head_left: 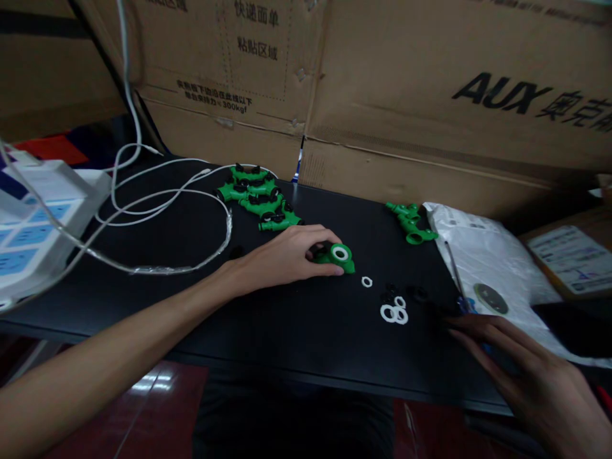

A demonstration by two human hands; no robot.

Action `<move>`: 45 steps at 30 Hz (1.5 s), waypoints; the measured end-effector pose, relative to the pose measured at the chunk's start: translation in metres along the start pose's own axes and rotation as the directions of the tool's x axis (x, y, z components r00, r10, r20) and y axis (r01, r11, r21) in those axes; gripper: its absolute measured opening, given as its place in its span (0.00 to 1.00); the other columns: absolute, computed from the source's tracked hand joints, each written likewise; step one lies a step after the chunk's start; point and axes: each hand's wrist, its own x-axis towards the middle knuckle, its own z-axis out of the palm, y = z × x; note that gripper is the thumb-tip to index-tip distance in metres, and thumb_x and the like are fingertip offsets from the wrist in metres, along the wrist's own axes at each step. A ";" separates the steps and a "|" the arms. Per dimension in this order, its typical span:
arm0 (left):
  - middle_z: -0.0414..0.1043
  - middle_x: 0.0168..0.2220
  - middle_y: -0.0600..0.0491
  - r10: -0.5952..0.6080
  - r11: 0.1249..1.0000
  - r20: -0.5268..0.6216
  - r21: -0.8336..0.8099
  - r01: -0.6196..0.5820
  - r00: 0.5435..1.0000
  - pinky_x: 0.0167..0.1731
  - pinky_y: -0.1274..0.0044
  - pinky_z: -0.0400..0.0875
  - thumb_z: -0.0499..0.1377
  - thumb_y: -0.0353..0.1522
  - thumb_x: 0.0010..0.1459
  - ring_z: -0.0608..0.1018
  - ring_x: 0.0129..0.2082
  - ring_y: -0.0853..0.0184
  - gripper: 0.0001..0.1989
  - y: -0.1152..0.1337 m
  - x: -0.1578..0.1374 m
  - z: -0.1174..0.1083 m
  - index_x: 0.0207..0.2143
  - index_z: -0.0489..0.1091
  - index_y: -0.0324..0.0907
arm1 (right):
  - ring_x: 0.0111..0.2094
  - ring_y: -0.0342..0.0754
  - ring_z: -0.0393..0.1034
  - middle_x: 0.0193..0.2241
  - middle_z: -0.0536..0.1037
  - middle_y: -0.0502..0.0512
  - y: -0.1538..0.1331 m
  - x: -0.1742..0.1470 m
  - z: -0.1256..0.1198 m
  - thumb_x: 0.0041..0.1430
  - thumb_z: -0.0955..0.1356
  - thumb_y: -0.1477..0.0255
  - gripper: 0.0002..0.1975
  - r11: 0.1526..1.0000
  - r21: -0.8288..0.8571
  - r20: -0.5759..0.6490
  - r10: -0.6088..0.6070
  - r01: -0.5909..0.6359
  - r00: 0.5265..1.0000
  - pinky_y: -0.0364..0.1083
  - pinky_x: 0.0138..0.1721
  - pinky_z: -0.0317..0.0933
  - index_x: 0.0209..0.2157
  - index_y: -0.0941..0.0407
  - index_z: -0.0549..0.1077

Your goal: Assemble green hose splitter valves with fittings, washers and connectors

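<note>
My left hand [299, 258] grips a green plastic hose splitter [350, 263] just above the black table, its round opening facing up with a white ring inside. Close by lies a small white ring [366, 282]. Farther right are several white washers [388, 313] and small black parts [389, 293]. My right hand [521, 357] is low on the right, fingers pinched together at a dark, blurred spot; what they hold is hard to make out. Past its fingertips, a screwdriver [453, 264] leans on a white plastic bag [482, 248].
Several green splitters with black levers [261, 199] are grouped at the back; another green piece [411, 223] sits back right. White cables [182, 191] loop beside a power strip [38, 223] at left. Cardboard [406, 95] walls the rear. A round disc [491, 298] rests on the bag.
</note>
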 end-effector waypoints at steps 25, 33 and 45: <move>0.79 0.43 0.53 -0.024 0.980 -0.128 0.195 0.049 0.991 0.49 0.71 0.68 0.66 0.31 0.57 0.79 0.45 0.61 0.18 -0.003 -0.004 -0.003 0.50 0.72 0.42 | 0.40 0.44 0.77 0.45 0.77 0.56 -0.127 0.136 0.044 0.64 0.72 0.75 0.13 0.815 0.219 -0.169 -0.510 0.536 0.844 0.42 0.40 0.71 0.50 0.56 0.77; 0.77 0.52 0.50 0.045 0.986 -0.114 0.163 -0.026 0.992 0.58 0.68 0.65 0.65 0.30 0.58 0.77 0.52 0.61 0.15 -0.003 -0.003 -0.006 0.49 0.72 0.43 | 0.38 0.45 0.75 0.42 0.78 0.54 -0.117 0.139 0.047 0.62 0.73 0.77 0.15 0.802 0.274 -0.183 -0.498 0.531 0.848 0.42 0.42 0.71 0.50 0.55 0.75; 0.74 0.51 0.46 0.098 0.990 -0.041 0.102 -0.094 0.994 0.50 0.75 0.71 0.62 0.25 0.61 0.78 0.49 0.65 0.16 -0.001 -0.003 -0.006 0.51 0.71 0.38 | 0.42 0.46 0.78 0.46 0.77 0.55 -0.111 0.129 0.050 0.65 0.70 0.78 0.14 0.803 0.219 -0.146 -0.534 0.554 0.833 0.40 0.45 0.71 0.50 0.55 0.69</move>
